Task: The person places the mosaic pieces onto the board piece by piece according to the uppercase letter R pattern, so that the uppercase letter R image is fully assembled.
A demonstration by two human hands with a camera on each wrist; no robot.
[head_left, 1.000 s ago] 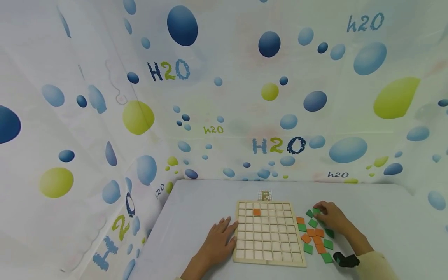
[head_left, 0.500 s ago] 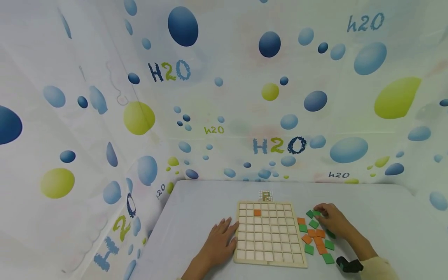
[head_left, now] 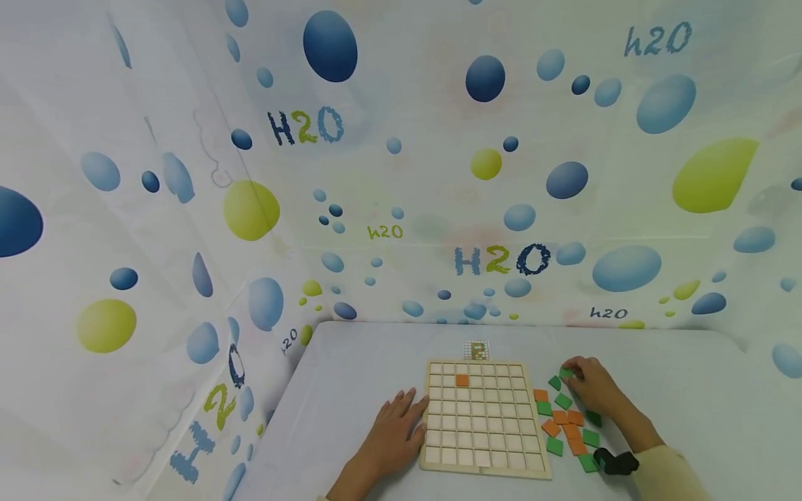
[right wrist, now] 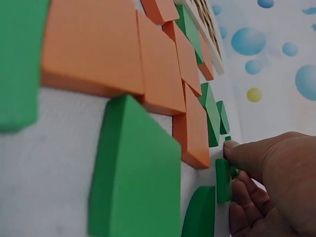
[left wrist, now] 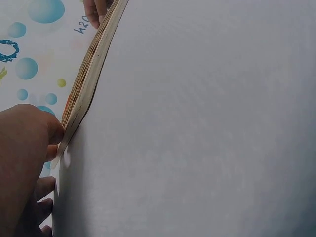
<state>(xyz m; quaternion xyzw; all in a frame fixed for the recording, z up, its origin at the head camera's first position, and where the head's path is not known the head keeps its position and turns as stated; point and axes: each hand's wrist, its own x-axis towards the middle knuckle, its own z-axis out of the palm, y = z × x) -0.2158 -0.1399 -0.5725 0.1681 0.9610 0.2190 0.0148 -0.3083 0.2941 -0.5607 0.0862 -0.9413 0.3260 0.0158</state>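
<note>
A wooden grid board (head_left: 451,468) lies on the white table with one orange tile (head_left: 462,380) in a cell of its upper part. My left hand (head_left: 393,437) rests flat at the board's left side, fingers spread; in the left wrist view its fingers touch the board's edge (left wrist: 85,94). Right of the board, loose green and orange tiles (head_left: 571,431) lie scattered. At their far end, my right hand (head_left: 592,386) pinches a green tile (head_left: 567,374) between thumb and fingers. In the right wrist view that tile (right wrist: 227,138) is mostly hidden behind the thumb.
A small pattern card (head_left: 477,349) lies just behind the board. A black device (head_left: 616,462) sits at the right wrist, over the nearest green tile's edge. A curtain (head_left: 401,174) with printed bubbles hangs behind and to the left of the table.
The right hand and its green tile shift slightly towards the far side. The black device at the wrist moves left, over a tile's edge. The left hand stays where it was.
</note>
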